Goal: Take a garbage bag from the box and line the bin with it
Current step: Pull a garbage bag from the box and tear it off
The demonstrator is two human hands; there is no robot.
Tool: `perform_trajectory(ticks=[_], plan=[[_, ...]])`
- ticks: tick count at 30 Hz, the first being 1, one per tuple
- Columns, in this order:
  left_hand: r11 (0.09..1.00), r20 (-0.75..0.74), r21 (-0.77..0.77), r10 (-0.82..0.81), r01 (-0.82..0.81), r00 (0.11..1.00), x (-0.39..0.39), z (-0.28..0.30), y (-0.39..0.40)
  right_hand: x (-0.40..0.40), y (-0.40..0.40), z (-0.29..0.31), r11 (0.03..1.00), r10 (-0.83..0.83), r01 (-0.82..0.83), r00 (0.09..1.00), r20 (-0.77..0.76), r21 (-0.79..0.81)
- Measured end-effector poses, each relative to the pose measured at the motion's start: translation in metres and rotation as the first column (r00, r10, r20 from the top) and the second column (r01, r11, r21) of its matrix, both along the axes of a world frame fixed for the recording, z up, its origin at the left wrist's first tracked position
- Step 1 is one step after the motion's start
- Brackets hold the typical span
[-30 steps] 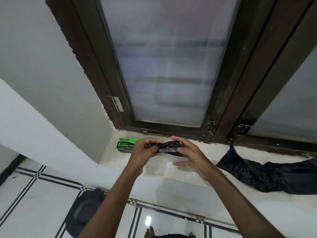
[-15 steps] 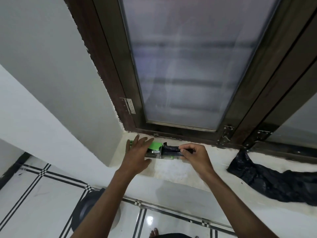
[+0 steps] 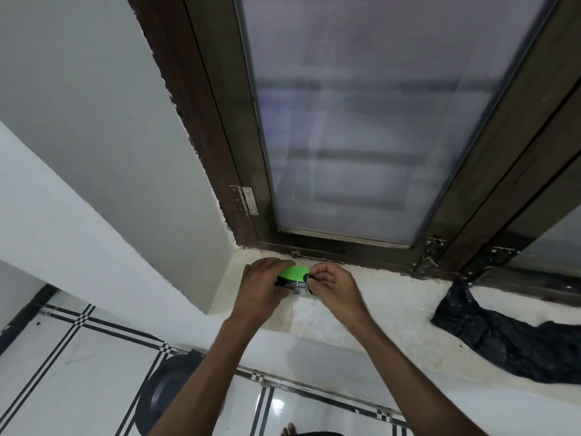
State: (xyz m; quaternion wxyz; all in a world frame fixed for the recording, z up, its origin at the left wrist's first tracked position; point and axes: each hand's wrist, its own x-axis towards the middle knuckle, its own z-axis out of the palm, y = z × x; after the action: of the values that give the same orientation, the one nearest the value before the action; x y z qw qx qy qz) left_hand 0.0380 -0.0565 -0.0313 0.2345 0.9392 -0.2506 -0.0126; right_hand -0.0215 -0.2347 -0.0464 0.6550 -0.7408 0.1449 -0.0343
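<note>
A green and black garbage-bag box lies on the pale window sill below the window. My left hand wraps over the box's left part and holds it. My right hand is at the box's right end, fingers pinched there; a sliver of black roll shows under them. A loose black garbage bag lies spread on the sill to the right. The dark round bin stands on the floor below the sill, partly hidden by my left forearm.
A brown-framed frosted window rises behind the sill, with latches at its base. A white wall closes the sill's left end. The floor has white tiles with black stripes. A bare foot shows at the bottom edge.
The black roll, held between both hands a second ago, has gone into the box's right end. My left hand now grips the box and my right hand has closed in on the box end.
</note>
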Motion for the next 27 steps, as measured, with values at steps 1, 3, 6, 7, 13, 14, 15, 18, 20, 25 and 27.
perform_trajectory(ticks=[1, 3, 6, 7, 13, 14, 15, 18, 20, 25, 27], plan=[[1.0, -0.003, -0.029, 0.002, -0.002, 1.0, 0.001, 0.0, 0.002, -0.003, -0.004, 0.001, 0.999, 0.001, 0.001, 1.0, 0.028, -0.041], [0.996, -0.009, -0.088, 0.01, -0.01, 1.0, 0.002, 0.001, 0.005, -0.009, -0.015, 0.001, 0.985, -0.089, 0.1, 0.992, 0.085, -0.138], [0.988, -0.012, -0.153, 0.016, -0.018, 1.0, 0.002, 0.005, 0.007, -0.011, -0.03, 0.0, 0.955, -0.206, 0.199, 0.978, -0.013, -0.22], [0.986, -0.017, -0.169, 0.013, -0.016, 1.0, 0.001, 0.006, 0.008, -0.01, -0.033, -0.001, 0.967, -0.167, 0.148, 0.983, -0.08, -0.208], [0.979, -0.062, -0.199, 0.024, -0.036, 0.998, -0.003, 0.012, 0.007, 0.0, -0.032, 0.009, 0.962, -0.01, 0.086, 0.959, -0.282, 0.261], [0.979, -0.059, -0.199, 0.025, -0.036, 0.998, -0.004, 0.013, 0.007, 0.001, -0.033, 0.012, 0.93, -0.014, 0.117, 0.958, -0.285, 0.348], [0.98, -0.055, -0.196, 0.024, -0.034, 0.998, -0.004, 0.013, 0.008, 0.001, -0.034, 0.013, 0.897, -0.012, 0.133, 0.96, -0.279, 0.422], [0.983, -0.048, -0.182, 0.023, -0.032, 0.999, -0.004, 0.012, 0.009, 0.0, -0.034, 0.016, 0.862, 0.025, 0.07, 0.984, -0.179, 0.503], [0.986, -0.03, -0.167, 0.017, -0.022, 0.999, -0.004, 0.012, 0.007, 0.0, -0.032, 0.016, 0.921, 0.049, -0.008, 0.994, -0.096, 0.39], [0.994, -0.004, -0.107, -0.006, 0.006, 1.0, -0.003, 0.008, 0.003, 0.007, -0.024, 0.014, 0.982, 0.06, -0.046, 0.996, -0.069, 0.184], [0.997, 0.009, -0.074, -0.018, 0.019, 1.0, -0.003, 0.005, 0.001, 0.012, -0.018, 0.014, 0.985, 0.054, -0.044, 0.997, -0.056, 0.169]])
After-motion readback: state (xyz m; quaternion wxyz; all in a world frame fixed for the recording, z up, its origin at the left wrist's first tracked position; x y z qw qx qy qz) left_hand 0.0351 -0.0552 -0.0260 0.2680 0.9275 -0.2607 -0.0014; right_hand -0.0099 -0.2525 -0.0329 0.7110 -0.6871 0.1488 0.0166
